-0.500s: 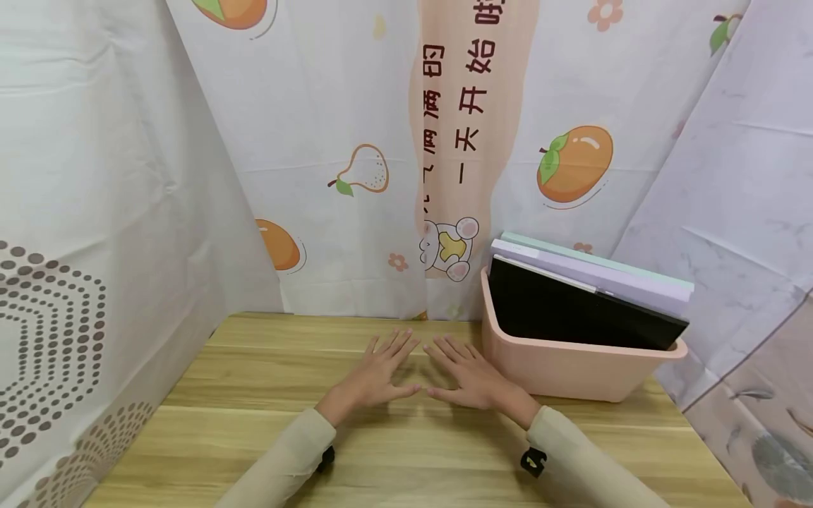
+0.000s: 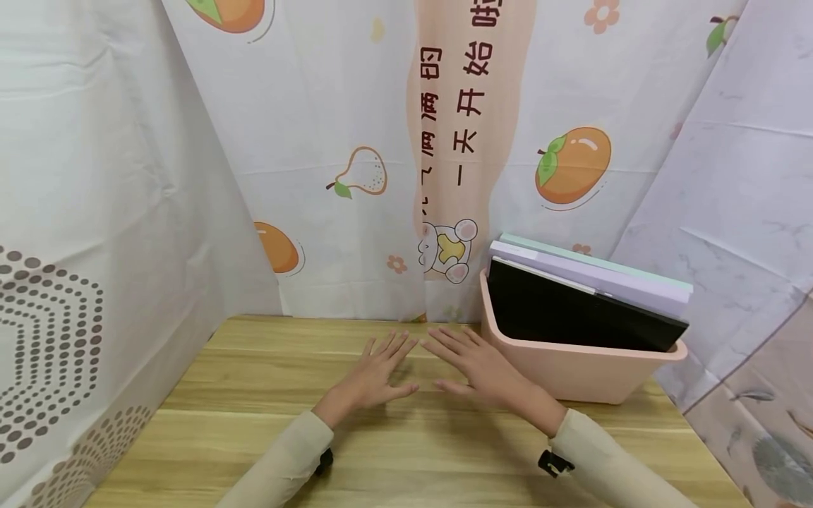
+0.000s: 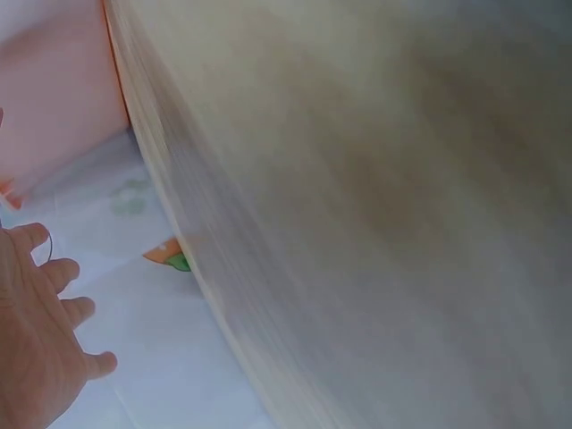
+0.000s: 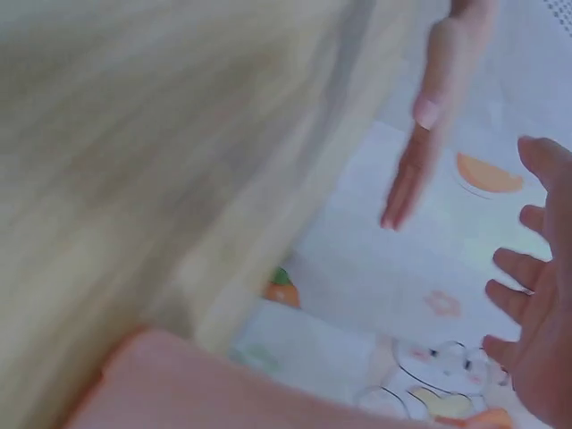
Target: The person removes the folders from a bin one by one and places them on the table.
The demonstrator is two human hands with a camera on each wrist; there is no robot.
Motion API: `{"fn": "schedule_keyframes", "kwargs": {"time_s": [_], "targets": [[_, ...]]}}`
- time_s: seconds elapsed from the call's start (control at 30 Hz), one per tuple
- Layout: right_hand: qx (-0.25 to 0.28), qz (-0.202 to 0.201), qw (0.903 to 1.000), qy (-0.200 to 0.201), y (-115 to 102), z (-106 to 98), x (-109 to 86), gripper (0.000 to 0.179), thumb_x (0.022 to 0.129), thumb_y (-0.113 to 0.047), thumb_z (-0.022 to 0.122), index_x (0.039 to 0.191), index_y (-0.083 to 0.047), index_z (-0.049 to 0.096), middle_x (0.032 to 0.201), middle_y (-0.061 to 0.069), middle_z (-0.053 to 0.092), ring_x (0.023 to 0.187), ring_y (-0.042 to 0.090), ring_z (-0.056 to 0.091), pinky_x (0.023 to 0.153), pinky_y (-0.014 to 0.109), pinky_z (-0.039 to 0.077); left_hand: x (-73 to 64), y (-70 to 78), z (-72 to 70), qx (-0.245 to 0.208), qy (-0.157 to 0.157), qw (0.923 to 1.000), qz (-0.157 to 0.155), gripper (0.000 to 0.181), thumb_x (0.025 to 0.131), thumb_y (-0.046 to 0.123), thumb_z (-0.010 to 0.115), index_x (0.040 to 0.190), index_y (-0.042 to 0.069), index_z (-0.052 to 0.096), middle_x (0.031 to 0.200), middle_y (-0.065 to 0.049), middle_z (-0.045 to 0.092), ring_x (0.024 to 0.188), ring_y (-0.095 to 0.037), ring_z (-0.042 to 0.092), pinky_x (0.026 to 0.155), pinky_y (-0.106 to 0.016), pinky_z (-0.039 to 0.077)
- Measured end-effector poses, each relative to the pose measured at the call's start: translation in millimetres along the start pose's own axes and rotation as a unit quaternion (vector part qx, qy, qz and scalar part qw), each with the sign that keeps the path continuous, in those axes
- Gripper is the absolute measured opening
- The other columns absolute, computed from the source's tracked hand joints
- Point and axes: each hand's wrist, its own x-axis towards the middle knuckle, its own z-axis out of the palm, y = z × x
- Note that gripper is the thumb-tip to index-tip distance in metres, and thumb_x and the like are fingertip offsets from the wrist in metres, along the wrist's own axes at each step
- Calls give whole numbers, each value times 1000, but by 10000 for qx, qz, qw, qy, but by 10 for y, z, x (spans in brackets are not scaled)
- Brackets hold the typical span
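My left hand [image 2: 371,377] is held palm down over the wooden table [image 2: 254,395], fingers straight and spread, holding nothing. Opposite it, my right hand [image 2: 479,367] has its fingers extended toward the back edge, also with nothing in it. The right hand is nearest to a pink bin [image 2: 571,370] and overlaps its left side in the head view. Inside the bin lean a black flat item [image 2: 571,303], a lavender one [image 2: 635,288] and a mint green one [image 2: 667,281]. The right wrist view shows the right fingers [image 4: 527,268] apart from the table.
A white curtain [image 2: 330,233] printed with fruit and lettering hangs along the table's back edge. More cloth hangs at the left [image 2: 159,176] and right sides. Each wrist carries a black strap.
My right hand has lifted and shifted slightly, its forearm and wrist strap moving to the right. The left hand stays nearly where it was; the bin has not moved.
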Motion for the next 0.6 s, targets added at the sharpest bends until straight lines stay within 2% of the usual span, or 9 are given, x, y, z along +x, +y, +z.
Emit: {"fn": "schedule_keyframes", "kwargs": {"time_s": [0.07, 0.17, 0.27, 0.4, 0.5, 0.6], "targets": [[-263, -226, 9984, 449, 17, -76, -11, 63, 102, -45, 59, 157, -18, 43, 160, 8, 45, 147, 33, 43, 119, 60, 32, 0, -3, -1, 4, -29, 10000, -47, 86, 98, 62, 53, 165, 19, 18, 171, -8, 17, 158, -35, 14, 124, -68, 12], [-661, -338, 9913, 1085, 75, -160, -44, 55, 106, -46, 50, 153, -16, 49, 156, 8, 50, 144, 32, 48, 121, 56, 32, 1, -5, -6, 32, -39, 9999, -104, 86, 99, 62, 52, 165, 22, 17, 171, -6, 15, 158, -32, 12, 125, -66, 9], [-969, -335, 9796, 1728, 159, -203, -92, 52, 109, -45, 42, 147, -13, 56, 149, 11, 58, 138, 32, 54, 126, 49, 28, 2, -3, -18, 65, -8, 9999, -101, 85, 99, 63, 51, 165, 22, 17, 171, -5, 14, 158, -31, 13, 125, -65, 9], [-1240, -330, 9586, 2541, 293, -220, -175, 47, 109, -40, 46, 136, -7, 66, 135, 14, 67, 125, 34, 64, 128, 42, 25, 2, -2, -38, 53, 15, 10000, -43, 85, 99, 62, 51, 165, 21, 17, 170, -5, 14, 158, -33, 14, 125, -66, 10], [-1379, -300, 9429, 3017, 384, -219, -245, 42, 107, -37, 53, 127, -5, 72, 124, 15, 73, 114, 35, 69, 122, 42, 35, 15, 2, -77, 4, 57, 10000, 28, 86, 99, 59, 54, 165, 19, 18, 170, -8, 16, 157, -35, 17, 124, -67, 10], [-1449, -288, 9314, 3325, 456, -209, -307, 39, 104, -35, 58, 120, -4, 75, 116, 16, 75, 105, 35, 71, 108, 49, 48, 45, 12, -145, -53, 158, 9998, 149, 87, 98, 54, 60, 164, 16, 20, 170, -11, 19, 156, -38, 21, 123, -69, 12]]}}
